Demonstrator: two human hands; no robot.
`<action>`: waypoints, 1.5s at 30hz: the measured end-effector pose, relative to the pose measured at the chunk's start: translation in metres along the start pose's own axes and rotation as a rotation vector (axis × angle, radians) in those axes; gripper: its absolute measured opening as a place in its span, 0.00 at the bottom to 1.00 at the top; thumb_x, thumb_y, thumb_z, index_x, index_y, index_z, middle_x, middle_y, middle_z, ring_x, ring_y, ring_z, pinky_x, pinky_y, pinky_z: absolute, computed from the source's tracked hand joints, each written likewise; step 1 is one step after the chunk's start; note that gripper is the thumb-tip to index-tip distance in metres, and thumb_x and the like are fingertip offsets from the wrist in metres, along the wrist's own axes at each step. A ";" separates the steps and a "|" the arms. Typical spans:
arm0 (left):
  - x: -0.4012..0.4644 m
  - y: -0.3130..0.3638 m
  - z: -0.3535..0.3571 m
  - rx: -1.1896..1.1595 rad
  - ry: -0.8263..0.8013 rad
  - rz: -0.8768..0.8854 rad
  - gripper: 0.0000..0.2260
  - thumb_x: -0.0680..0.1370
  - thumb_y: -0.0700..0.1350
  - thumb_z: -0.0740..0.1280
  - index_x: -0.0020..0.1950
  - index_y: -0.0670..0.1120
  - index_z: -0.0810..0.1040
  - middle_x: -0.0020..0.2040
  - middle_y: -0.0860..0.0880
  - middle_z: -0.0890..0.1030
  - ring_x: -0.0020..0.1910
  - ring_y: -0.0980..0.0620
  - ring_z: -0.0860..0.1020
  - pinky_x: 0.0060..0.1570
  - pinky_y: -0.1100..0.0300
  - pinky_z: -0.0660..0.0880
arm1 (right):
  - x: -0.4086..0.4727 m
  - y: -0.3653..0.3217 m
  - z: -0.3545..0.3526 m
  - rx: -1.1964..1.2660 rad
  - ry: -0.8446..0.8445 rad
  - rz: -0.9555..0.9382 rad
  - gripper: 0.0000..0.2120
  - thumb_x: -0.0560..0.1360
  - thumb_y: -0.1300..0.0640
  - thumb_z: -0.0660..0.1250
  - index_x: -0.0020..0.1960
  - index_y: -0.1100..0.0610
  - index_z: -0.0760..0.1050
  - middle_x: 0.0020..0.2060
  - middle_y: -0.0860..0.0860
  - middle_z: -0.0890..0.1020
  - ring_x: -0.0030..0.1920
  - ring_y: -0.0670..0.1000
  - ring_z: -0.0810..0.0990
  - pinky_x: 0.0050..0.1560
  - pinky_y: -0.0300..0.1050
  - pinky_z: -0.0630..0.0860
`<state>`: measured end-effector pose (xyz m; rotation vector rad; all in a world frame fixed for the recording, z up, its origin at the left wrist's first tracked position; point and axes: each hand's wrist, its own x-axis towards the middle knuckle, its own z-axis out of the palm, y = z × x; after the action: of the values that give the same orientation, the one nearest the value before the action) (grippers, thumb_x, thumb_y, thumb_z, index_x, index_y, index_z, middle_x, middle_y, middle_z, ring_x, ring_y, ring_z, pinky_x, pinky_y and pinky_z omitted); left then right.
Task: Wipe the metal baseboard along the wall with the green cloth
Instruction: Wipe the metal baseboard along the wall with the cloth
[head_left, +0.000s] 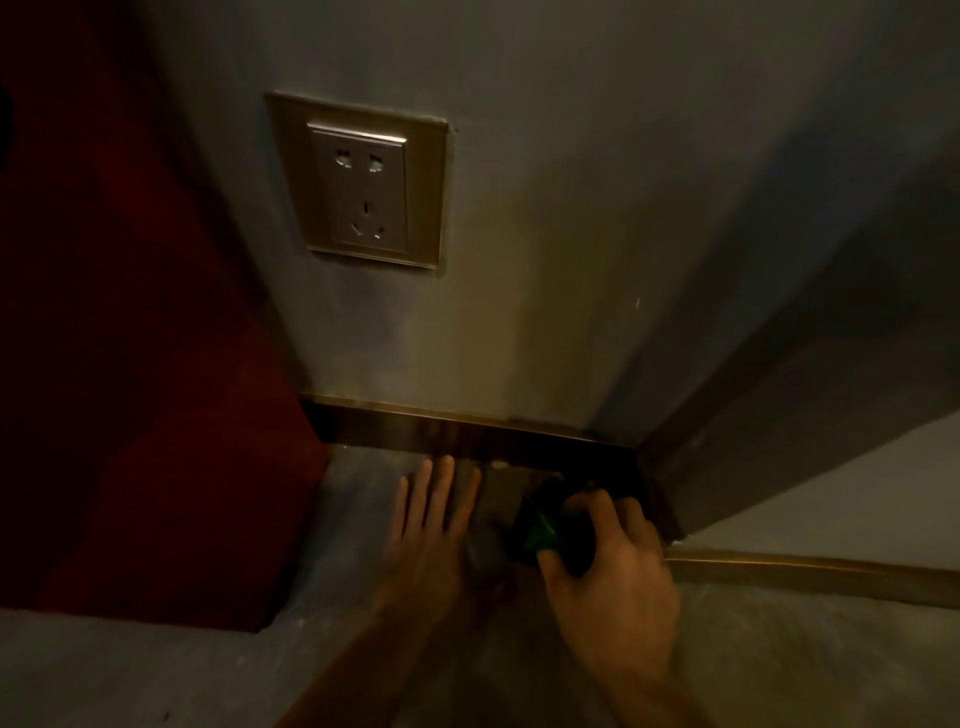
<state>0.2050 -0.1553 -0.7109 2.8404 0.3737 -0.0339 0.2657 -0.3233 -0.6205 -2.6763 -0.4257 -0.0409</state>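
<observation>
the right hand (608, 566) is seen nearest, its fingers and thumb curled round the bunched green cloth (543, 530), which is held low against the metal baseboard (415, 431) near the wall corner. the left hand (431, 525) is laid flat on the grey floor (156, 670), fingers straight and pointed at the baseboard. a wall socket (363, 187) is set above, and a dark red panel (130, 415) is seen to the left.
</observation>
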 end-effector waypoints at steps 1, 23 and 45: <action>-0.003 0.002 0.005 0.007 -0.004 -0.010 0.49 0.72 0.79 0.51 0.83 0.48 0.51 0.82 0.40 0.48 0.81 0.35 0.50 0.77 0.42 0.39 | 0.002 0.001 0.002 -0.052 0.005 -0.024 0.26 0.61 0.45 0.76 0.56 0.41 0.70 0.52 0.45 0.73 0.52 0.51 0.74 0.37 0.49 0.79; -0.011 0.003 0.035 0.069 0.062 -0.049 0.52 0.66 0.73 0.61 0.80 0.39 0.61 0.80 0.34 0.58 0.81 0.36 0.52 0.79 0.43 0.42 | 0.060 -0.026 0.071 -0.353 -0.439 -0.659 0.32 0.71 0.55 0.68 0.74 0.49 0.64 0.74 0.50 0.67 0.72 0.59 0.65 0.65 0.60 0.65; -0.011 0.012 0.026 0.040 0.022 -0.068 0.35 0.72 0.56 0.60 0.73 0.34 0.67 0.73 0.33 0.63 0.73 0.31 0.61 0.76 0.33 0.53 | 0.057 -0.053 0.077 -0.177 -0.383 -0.631 0.25 0.73 0.58 0.67 0.69 0.52 0.68 0.69 0.52 0.72 0.65 0.61 0.68 0.59 0.59 0.73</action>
<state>0.1978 -0.1766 -0.7317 2.8687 0.4791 -0.0232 0.3006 -0.2291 -0.6630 -2.5989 -1.4290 0.2605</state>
